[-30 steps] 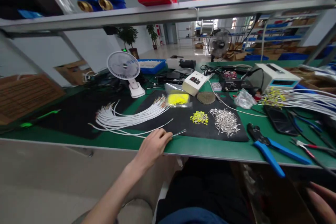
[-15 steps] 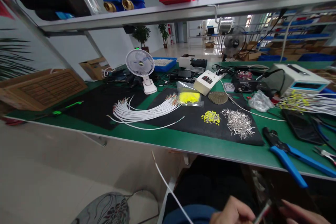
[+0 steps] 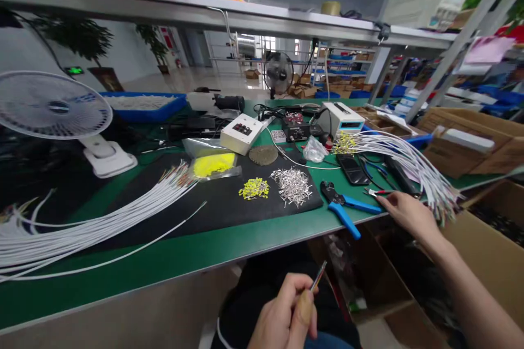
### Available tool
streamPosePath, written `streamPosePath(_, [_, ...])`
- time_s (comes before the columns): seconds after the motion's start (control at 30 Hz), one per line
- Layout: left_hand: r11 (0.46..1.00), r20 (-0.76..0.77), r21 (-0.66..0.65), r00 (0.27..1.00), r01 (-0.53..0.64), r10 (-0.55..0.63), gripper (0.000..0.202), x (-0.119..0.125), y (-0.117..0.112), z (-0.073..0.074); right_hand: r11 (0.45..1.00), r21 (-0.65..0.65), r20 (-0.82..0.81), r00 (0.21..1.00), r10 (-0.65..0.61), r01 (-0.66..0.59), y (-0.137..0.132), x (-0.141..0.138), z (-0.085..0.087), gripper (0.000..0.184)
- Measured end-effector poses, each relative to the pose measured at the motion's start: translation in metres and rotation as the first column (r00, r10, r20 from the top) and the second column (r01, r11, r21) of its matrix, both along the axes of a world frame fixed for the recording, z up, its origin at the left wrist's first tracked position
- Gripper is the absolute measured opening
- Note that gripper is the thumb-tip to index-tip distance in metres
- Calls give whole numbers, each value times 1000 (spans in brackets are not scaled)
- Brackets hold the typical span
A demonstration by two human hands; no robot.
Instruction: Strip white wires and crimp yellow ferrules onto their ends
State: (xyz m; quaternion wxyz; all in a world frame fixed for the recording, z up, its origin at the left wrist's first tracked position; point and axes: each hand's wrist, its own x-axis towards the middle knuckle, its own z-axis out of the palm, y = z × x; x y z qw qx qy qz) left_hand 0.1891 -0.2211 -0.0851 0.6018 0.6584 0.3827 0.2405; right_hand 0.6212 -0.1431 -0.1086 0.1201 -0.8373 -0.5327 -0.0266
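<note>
In my left hand, low in the middle, the end of a white cable is pinched; its thin coloured inner wires stick out past thumb and forefinger. My right hand reaches to the table's right front edge. Its fingers are closed around the red handles of small pliers, whose metal jaws point left. Just left of that hand lies a crimping tool with blue handles. A pile of silver terminals and a smaller pile of yellow ferrules rest on the black mat.
White cables lie bundled at left, more cables at right. Behind are a bag of yellow ferrules, a cream box, a phone and a white fan. Cardboard boxes stand at lower right.
My view has swung right. My right hand has gone from beside the left, over my lap, to the pliers on the table. The left hand still holds the cable, its coloured wires now visible.
</note>
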Motion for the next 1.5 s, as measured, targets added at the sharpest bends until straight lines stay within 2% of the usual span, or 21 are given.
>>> streamPosePath(0.07, [998, 8, 44, 999, 46, -46, 48, 7, 4, 6, 999, -47, -20, 1000, 8, -9, 6, 3, -7, 40])
streamPosePath(0.17, [997, 21, 50, 998, 58, -59, 48, 18, 10, 9, 999, -25, -81, 996, 44, -46, 7, 3, -10, 30])
streamPosePath(0.27, [998, 55, -26, 997, 56, -55, 48, 29, 14, 12, 994, 105, -193, 980, 47, -27, -3, 3, -4, 26])
streamPosePath(0.37, [985, 117, -155, 991, 82, -64, 45, 40, 18, 15, 962, 247, -397, 918, -6, 113, -28, 4, 6, 32])
streamPosePath(0.43, [957, 182, -267, 981, 117, -70, 42, 46, 20, 16, 931, 285, -593, 805, -16, 229, -52, 2, 11, 42])
streamPosePath(0.5, [928, 235, -334, 968, 162, -84, 40, 52, 21, 16, 907, 277, -773, 634, 15, 317, -79, -5, 14, 49])
streamPosePath(0.6, [939, 256, -291, 961, 183, -108, 39, 61, 21, 15, 906, 188, -930, 364, 41, 379, -121, -25, 9, 52])
streamPosePath(0.67, [949, 271, -257, 956, 180, -108, 39, 67, 20, 14, 927, 92, -976, 216, 12, 363, -148, -43, 1, 53])
streamPosePath(0.7, [951, 278, -249, 954, 180, -108, 39, 69, 20, 13, 936, 47, -987, 162, -11, 348, -160, -53, -4, 53])
streamPosePath(0.77, [947, 277, -258, 954, 192, -117, 40, 74, 18, 11, 939, -6, -992, 113, -47, 343, -181, -72, -13, 51])
streamPosePath(0.83, [935, 257, -287, 957, 208, -134, 41, 78, 17, 9, 930, -28, -992, 105, -71, 366, -198, -88, -16, 47])
streamPosePath(0.9, [925, 234, -307, 960, 226, -157, 42, 83, 15, 9, 918, -38, -990, 110, -89, 395, -208, -101, -11, 46])
streamPosePath(1.03, [938, 213, -248, 958, 241, -190, 42, 95, 10, 12, 914, -34, -995, 68, -68, 405, -214, -124, 13, 49])
streamPosePath(1.13, [944, 209, -227, 958, 241, -194, 42, 103, 5, 12, 936, -19, -1000, 13, -25, 351, -208, -141, 28, 45])
streamPosePath(1.2, [945, 191, -220, 960, 243, -203, 43, 105, 0, 11, 960, 1, -999, 46, -12, 280, -202, -150, 33, 43])
streamPosePath(1.33, [949, 154, -180, 961, 258, -232, 42, 105, -7, 12, 985, 75, -979, 198, 43, 154, -190, -159, 33, 40])
streamPosePath(1.5, [949, 102, -151, 959, 278, -264, 42, 104, -12, 14, 977, 103, -971, 234, 57, 187, -184, -166, 38, 39])
